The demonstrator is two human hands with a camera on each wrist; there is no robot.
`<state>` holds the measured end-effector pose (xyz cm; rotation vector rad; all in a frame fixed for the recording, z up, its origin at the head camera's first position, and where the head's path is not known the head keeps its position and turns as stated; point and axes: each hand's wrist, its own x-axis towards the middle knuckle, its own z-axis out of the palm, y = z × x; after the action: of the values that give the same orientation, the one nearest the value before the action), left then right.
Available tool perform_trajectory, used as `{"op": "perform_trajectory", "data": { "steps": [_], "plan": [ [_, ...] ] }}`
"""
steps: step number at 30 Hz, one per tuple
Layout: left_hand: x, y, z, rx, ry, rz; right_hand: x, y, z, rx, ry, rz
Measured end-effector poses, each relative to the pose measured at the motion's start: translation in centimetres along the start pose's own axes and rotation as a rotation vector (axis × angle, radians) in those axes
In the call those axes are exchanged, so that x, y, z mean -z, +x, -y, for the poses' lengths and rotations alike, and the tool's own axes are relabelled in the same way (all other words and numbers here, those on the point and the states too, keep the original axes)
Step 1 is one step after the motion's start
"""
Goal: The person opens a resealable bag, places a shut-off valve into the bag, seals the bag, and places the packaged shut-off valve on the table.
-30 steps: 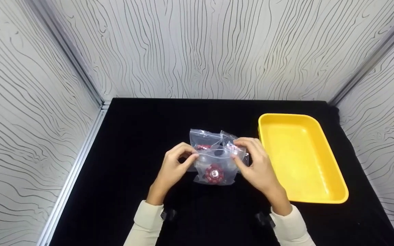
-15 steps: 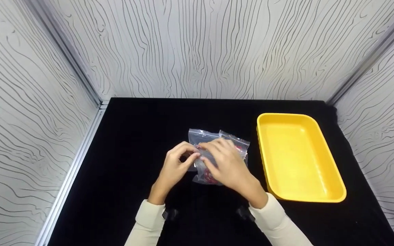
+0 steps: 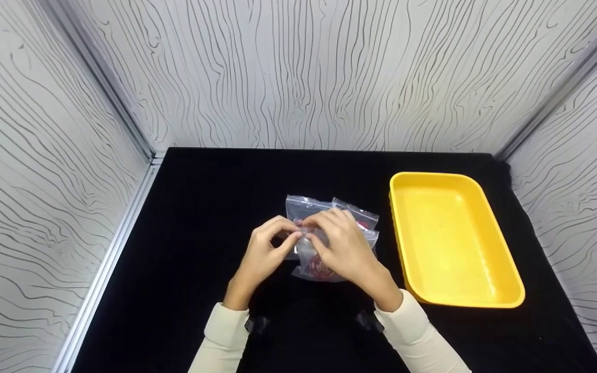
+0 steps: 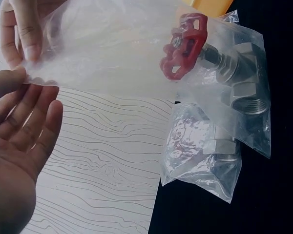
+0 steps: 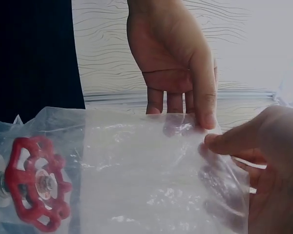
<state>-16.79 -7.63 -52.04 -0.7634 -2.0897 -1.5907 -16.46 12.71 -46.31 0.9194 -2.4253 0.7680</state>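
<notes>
A clear zip bag (image 4: 112,58) hangs between my hands, holding a metal valve (image 4: 241,73) with a red handwheel (image 4: 185,46). My left hand (image 3: 266,248) pinches the left corner of the bag's top edge between thumb and fingers. Right beside it, my right hand (image 3: 344,246) pinches the same edge, the two thumbs almost touching in the right wrist view. In the head view the right hand covers much of the bag and the handwheel. Other clear bags (image 3: 303,204) with red-wheeled metal parts lie just behind and under it.
To the right stands a yellow tray (image 3: 451,243) on the black tabletop (image 3: 215,191). Patterned white panels (image 3: 298,77) close off the back and both sides, with metal framing at the corners.
My right hand has moved left along the bag's top edge, from its right end to beside my left hand. The left hand has stayed in place.
</notes>
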Motion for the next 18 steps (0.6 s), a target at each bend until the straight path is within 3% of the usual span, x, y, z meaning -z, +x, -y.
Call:
{"op": "perform_trajectory", "data": {
  "steps": [7, 18],
  "plan": [
    [-0.22, -0.05, 0.17, -0.036, 0.010, -0.003, 0.26, 0.07, 0.10, -0.069, -0.002, 0.060],
    [-0.23, -0.11, 0.06, -0.016, 0.023, 0.002, -0.05, 0.24, -0.32, -0.015, 0.024, 0.059]
  ]
}}
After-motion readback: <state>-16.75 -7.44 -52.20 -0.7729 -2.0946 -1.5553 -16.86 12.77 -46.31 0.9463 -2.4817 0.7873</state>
